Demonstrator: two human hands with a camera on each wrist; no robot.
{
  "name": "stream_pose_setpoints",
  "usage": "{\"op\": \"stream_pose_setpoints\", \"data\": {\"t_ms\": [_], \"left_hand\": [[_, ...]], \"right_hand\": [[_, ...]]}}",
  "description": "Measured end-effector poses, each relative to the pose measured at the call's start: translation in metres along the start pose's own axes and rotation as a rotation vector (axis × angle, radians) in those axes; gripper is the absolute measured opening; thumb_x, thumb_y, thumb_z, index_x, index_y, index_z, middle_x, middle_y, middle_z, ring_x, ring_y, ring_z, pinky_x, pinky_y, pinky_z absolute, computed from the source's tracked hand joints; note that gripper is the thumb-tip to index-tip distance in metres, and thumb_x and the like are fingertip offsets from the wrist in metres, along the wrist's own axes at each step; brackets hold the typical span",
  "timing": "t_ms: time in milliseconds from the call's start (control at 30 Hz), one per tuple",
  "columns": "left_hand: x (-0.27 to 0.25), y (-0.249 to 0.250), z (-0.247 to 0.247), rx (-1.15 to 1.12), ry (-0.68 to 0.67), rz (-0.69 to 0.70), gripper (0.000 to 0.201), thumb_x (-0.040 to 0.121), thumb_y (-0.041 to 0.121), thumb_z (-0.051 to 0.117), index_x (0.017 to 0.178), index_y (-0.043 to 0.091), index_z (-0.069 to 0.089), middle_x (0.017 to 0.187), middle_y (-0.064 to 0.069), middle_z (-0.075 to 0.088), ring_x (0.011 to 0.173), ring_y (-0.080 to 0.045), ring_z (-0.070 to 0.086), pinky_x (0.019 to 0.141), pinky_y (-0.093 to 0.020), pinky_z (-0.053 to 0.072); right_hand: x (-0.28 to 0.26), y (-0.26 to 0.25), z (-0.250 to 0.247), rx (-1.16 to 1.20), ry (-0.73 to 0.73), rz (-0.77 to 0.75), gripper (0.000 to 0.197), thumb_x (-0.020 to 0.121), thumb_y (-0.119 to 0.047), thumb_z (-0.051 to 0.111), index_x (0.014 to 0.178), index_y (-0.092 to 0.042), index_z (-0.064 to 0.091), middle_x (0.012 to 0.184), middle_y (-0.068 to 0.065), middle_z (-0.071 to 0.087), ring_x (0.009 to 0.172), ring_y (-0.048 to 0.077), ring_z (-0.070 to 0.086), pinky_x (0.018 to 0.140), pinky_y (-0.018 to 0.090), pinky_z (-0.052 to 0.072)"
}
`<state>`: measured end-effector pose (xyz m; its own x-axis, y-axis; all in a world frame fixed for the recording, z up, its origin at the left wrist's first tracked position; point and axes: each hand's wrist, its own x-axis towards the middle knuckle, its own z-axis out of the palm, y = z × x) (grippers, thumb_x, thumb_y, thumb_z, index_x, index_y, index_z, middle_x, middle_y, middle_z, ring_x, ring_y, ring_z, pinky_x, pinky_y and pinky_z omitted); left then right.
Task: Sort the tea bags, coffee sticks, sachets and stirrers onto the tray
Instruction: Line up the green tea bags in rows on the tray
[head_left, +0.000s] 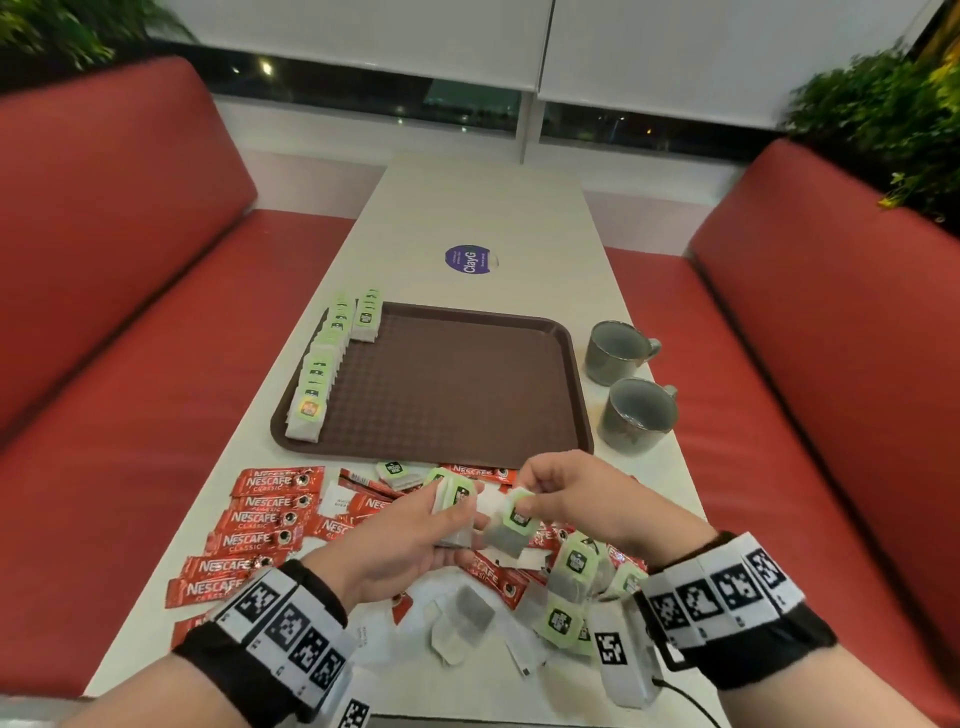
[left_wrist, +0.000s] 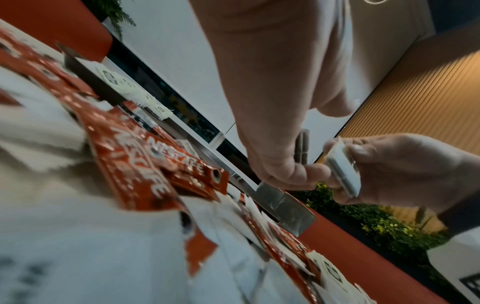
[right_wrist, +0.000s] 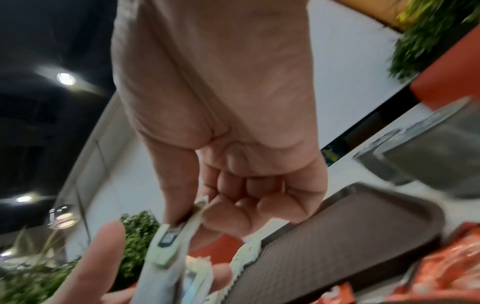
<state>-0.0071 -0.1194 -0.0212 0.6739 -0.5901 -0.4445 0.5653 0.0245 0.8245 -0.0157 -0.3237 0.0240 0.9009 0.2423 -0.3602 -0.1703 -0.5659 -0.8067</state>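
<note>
Wristbands with black-and-white markers sit closest in the head view, one on each forearm, above loose tea bags (head_left: 563, 592) strewn across the near end of the worktop (head_left: 467, 208). Beyond the hands, the brown tray (head_left: 452, 395) has most of its floor bare; a row of tea bags (head_left: 324, 364) stands along its left rim, too tightly packed to count. Six red coffee sticks (head_left: 260, 525) lie fanned at the near left, with more mixed into the heap. Two grey cups (head_left: 621, 353) stand just beside the tray's right rim, near the worktop's right edge. The left hand (head_left: 400, 540) is turned palm-up, fingers curled round a small stack of tea bags (head_left: 454, 499). The right hand (head_left: 582, 499) pinches a single tea bag (head_left: 514, 525) by its green tag, just beside that stack.

From the left wrist, the left hand (left_wrist: 272, 123) reaches forward, its fingertips meeting the right hand (left_wrist: 405, 170), which holds a pale bag edge-on. Blurred red sticks cover the worktop below.

From the right wrist, the right hand (right_wrist: 221, 144) has thumb and forefinger clamped on the single tea bag (right_wrist: 171, 242), other fingers folded in; the tray (right_wrist: 337, 236) lies behind.
</note>
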Motion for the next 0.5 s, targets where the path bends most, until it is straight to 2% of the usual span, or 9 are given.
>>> {"op": "stream_pose_setpoints", "data": {"t_ms": [67,133,267,333,400,500], "left_hand": [[-0.007,0.000,-0.013,0.002,-0.071,0.014,0.040,0.085,0.019,0.063,0.123,0.013,0.052,0.106,-0.008,0.066,0.095,-0.018,0.062,0.084,-0.031,0.049],[-0.014,0.001,-0.025,0.007,-0.085,-0.006,0.037,0.086,0.006,0.064,0.121,0.011,0.052,0.097,-0.006,0.064,0.091,-0.017,0.060,0.078,-0.028,0.050],[-0.028,0.004,-0.050,-0.049,0.061,-0.029,0.024,0.089,-0.002,0.057,0.112,0.004,0.052,0.083,-0.010,0.063,0.076,-0.018,0.061,0.065,-0.026,0.053],[-0.035,0.004,-0.066,-0.102,0.158,-0.031,0.024,0.089,-0.002,0.057,0.112,0.003,0.052,0.082,-0.013,0.066,0.073,-0.020,0.063,0.063,-0.028,0.055],[-0.041,0.004,-0.080,-0.122,0.213,-0.030,0.028,0.089,-0.001,0.058,0.116,0.001,0.051,0.086,-0.014,0.068,0.075,-0.021,0.064,0.063,-0.028,0.056],[-0.049,0.002,-0.097,-0.123,0.286,-0.038,0.023,0.088,0.004,0.061,0.109,0.002,0.054,0.085,-0.011,0.069,0.076,-0.019,0.065,0.062,-0.028,0.056]], "right_hand": [[0.015,-0.017,0.016,0.036,-0.102,-0.041,0.020,0.086,-0.006,0.067,0.073,-0.021,0.062,0.066,-0.011,0.058,0.059,-0.001,0.049,0.062,0.015,0.041],[0.032,-0.029,0.034,0.033,-0.147,-0.065,0.021,0.085,-0.006,0.067,0.073,-0.022,0.062,0.066,-0.011,0.058,0.058,0.001,0.048,0.060,0.016,0.040],[0.068,-0.044,0.062,0.002,-0.109,-0.092,0.008,0.087,-0.013,0.067,0.081,-0.018,0.064,0.066,-0.008,0.056,0.056,0.002,0.048,0.055,0.015,0.040],[0.090,-0.042,0.067,-0.176,0.017,-0.117,0.008,0.086,-0.017,0.067,0.087,-0.022,0.062,0.075,-0.010,0.057,0.068,0.006,0.054,0.063,0.018,0.042],[0.110,-0.036,0.070,-0.486,0.096,-0.118,0.012,0.086,-0.018,0.064,0.094,-0.025,0.060,0.089,-0.008,0.057,0.089,0.016,0.058,0.076,0.026,0.044],[0.127,-0.029,0.079,-0.842,0.051,-0.104,0.024,0.090,-0.019,0.053,0.113,-0.026,0.059,0.111,0.000,0.055,0.108,0.024,0.049,0.087,0.036,0.037]]}}
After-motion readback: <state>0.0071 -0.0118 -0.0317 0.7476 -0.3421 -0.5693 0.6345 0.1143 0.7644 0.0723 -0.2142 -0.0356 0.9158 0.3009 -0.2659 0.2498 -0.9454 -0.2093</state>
